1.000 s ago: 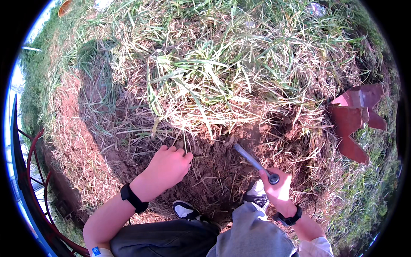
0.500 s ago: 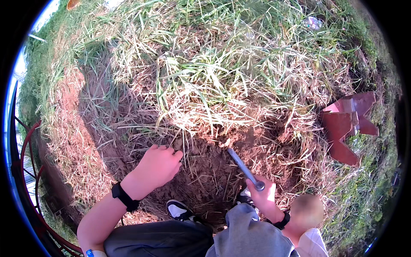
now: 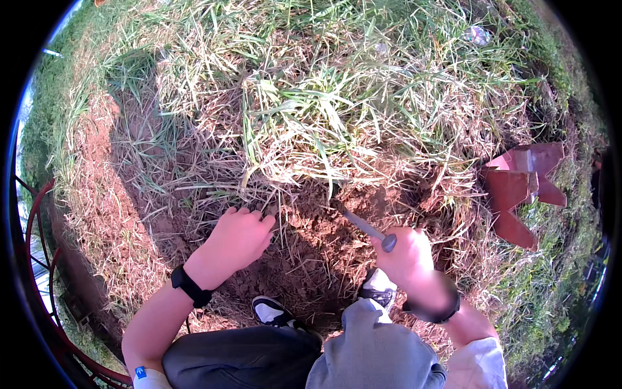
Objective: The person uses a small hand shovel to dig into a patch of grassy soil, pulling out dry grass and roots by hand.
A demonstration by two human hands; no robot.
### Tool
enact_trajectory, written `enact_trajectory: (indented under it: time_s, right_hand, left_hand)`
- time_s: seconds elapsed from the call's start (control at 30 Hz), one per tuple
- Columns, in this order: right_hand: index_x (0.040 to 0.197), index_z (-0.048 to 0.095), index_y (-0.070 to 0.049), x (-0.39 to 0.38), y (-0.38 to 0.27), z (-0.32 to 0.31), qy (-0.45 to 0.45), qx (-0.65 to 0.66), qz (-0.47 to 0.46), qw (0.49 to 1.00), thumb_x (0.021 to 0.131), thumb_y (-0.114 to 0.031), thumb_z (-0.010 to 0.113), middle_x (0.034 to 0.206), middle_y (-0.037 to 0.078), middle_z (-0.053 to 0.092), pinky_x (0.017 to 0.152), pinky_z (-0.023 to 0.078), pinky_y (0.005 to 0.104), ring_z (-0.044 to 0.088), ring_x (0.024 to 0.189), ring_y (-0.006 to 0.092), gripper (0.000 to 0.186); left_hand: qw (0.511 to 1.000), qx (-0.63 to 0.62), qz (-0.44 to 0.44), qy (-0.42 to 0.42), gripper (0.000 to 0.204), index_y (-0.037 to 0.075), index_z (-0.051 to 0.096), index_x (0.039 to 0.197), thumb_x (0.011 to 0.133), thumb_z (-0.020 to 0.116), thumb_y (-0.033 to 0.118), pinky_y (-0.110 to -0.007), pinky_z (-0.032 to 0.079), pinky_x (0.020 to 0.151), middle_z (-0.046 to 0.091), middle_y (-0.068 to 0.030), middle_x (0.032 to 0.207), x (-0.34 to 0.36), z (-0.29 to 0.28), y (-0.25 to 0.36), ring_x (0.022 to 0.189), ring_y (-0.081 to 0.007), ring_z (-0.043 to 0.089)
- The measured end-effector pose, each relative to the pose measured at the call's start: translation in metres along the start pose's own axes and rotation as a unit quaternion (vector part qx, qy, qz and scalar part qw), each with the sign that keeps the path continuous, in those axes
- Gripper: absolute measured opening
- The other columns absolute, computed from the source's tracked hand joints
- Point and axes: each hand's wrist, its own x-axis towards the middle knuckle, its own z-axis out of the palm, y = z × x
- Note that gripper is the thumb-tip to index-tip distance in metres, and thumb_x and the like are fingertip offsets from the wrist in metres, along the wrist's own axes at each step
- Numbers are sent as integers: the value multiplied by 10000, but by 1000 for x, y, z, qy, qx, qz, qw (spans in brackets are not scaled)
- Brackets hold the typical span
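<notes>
My left hand [image 3: 234, 236] rests at the edge of the grass above the dug soil, fingers curled with the tips hidden among straw; what they hold, if anything, is unclear. My right hand [image 3: 404, 256] grips a grey metal bar [image 3: 363, 224] with a round knob at the near end, which slants forward-left, its far end down in loose reddish soil [image 3: 350, 204]. Clumps of long green and dry grass [image 3: 304, 110] border the broken ground just beyond both hands.
Reddish angular metal pieces [image 3: 508, 201] lie at the right. A curved red metal frame [image 3: 32, 227] stands at the far left. My shoes [image 3: 272, 313] are below my hands, at the soil. A small crumpled bit of litter [image 3: 477, 35] lies in the upper-right grass.
My right hand and the bar have moved forward, and the bar's far end sits deeper in the soil, where more loose crumbs show. The whole view has shifted slightly.
</notes>
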Motion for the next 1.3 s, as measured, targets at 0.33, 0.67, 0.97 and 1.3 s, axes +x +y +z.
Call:
enact_trajectory:
  time_s: [0.33,0.67,0.97,1.3]
  right_hand:
    - [760,707,-83,-18,41,34,107,1,-21,994,931,-348,762,620,165,668,587,572,471,682,582,402,320]
    - [941,756,-32,-31,97,83,170,194,-1,966,937,-331,819,618,88,667,537,511,335,658,531,169,306]
    - [1151,766,-19,-42,92,58,40,177,-4,983,902,-240,833,802,141,739,703,571,337,729,723,212,339]
    - [987,777,-25,-40,24,-72,38,2,-137,990,879,-156,790,671,163,699,576,574,393,718,593,351,170]
  left_hand:
    - [997,-17,50,57,154,95,644,993,967,687,240,-445,536,820,670,-72,861,18,-7,14,869,-302,694]
    - [999,19,26,0,168,105,638,983,964,685,265,-462,545,798,692,-75,875,-13,-4,22,892,-293,712]
    - [999,0,32,23,175,104,658,1001,953,701,267,-468,549,806,703,-67,875,-17,-7,37,895,-295,719]
    - [1000,-19,14,-2,173,115,663,984,945,708,277,-449,539,800,704,-61,859,-28,19,18,871,-289,719]
